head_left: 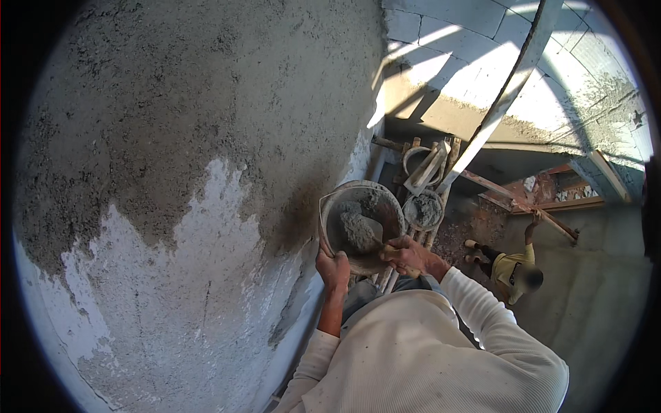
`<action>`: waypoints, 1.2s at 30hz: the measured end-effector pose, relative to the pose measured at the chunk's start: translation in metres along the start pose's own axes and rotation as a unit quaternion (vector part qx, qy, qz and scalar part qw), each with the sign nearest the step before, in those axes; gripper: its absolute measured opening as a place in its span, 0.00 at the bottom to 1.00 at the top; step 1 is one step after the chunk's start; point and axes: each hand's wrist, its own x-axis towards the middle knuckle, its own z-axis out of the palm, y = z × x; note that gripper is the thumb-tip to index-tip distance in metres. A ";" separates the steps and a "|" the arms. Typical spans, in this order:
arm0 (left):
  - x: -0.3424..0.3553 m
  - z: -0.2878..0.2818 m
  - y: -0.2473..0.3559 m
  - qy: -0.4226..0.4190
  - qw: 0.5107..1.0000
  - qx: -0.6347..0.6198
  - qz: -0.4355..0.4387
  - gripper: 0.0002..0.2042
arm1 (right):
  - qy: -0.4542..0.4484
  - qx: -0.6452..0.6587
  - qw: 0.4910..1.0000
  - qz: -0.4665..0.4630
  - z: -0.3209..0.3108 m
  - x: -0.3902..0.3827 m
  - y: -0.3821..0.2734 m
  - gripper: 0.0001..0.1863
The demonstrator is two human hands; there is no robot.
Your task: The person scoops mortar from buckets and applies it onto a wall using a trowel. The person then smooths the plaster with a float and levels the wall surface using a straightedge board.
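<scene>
Grey-plastered wall filled the left, dark coat ending raggedly over paler surface below. Pale beam slanted across upper right. Co-worker in yellow top, well apart at right, 1 arm raised to a timber. Main bucket was in front of the body, near the wall, grey mortar inside; 1 smaller-looking bucket just beyond, to its right. Trowel reached into the main bucket, blade against mortar. Left hand: fingers curled on bucket's near left side. Right hand: fingers closed round trowel handle.
</scene>
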 end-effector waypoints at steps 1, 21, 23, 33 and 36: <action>0.002 -0.002 -0.006 -0.007 1.000 0.003 0.005 0.34 | 0.006 0.005 1.000 -0.006 0.008 -0.007 -0.005 0.10; -0.114 -0.210 -0.139 0.149 0.952 -0.114 -0.242 0.32 | 0.684 0.078 0.541 -0.483 -0.081 -0.035 -0.134 0.04; -0.124 -0.214 -0.134 0.159 0.948 -0.117 -0.250 0.32 | 0.815 0.024 0.458 -0.355 -0.099 0.003 -0.140 0.09; -0.111 -0.189 -0.131 0.164 0.966 -0.093 -0.175 0.34 | 0.117 -0.460 0.847 -0.239 0.127 0.030 0.013 0.15; -0.085 -0.172 -0.093 0.053 0.988 0.006 -0.148 0.35 | 0.035 -0.605 0.791 -0.082 0.145 0.026 0.043 0.14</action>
